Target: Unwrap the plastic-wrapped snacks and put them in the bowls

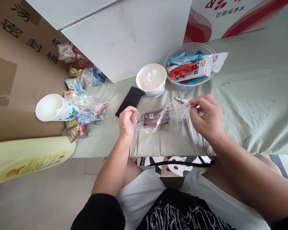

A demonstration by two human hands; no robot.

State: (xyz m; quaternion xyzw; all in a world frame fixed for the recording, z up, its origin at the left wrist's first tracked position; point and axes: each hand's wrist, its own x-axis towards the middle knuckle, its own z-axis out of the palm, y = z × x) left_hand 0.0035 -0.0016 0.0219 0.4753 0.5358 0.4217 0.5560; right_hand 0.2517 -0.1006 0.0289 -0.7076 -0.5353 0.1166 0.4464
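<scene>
Pinching one end of some clear film (179,115), the left hand (127,122) is curled nearly closed, thumb against forefinger. The right hand (206,116) grasps the other end between thumb and fingertips, its remaining fingers loosely bent. Between them, low over the cloth (254,111), the brown packet (148,118) lies within the film, with neither hand directly on it; whether it touches the cloth I cannot tell.

This piece looks partway through handling: the film is around the packet, but its ends are loose in the fingers and no neat closure shows. Whether the film is going on or coming off cannot be judged from here.

A slim silver tool (180,99) lies just beyond the right fingertips, apparently not gripped. A dark phone (131,99) rests just beyond the left hand. Farther back, a paper bowl (156,92) stands upright with something clear inside, beside a clear plastic bowl (165,65) full of packets in printed wrappers. Well to the left, a heap of small packets (78,132), several seemingly in clear film, lies around a tipped paper cup (69,110).
</scene>
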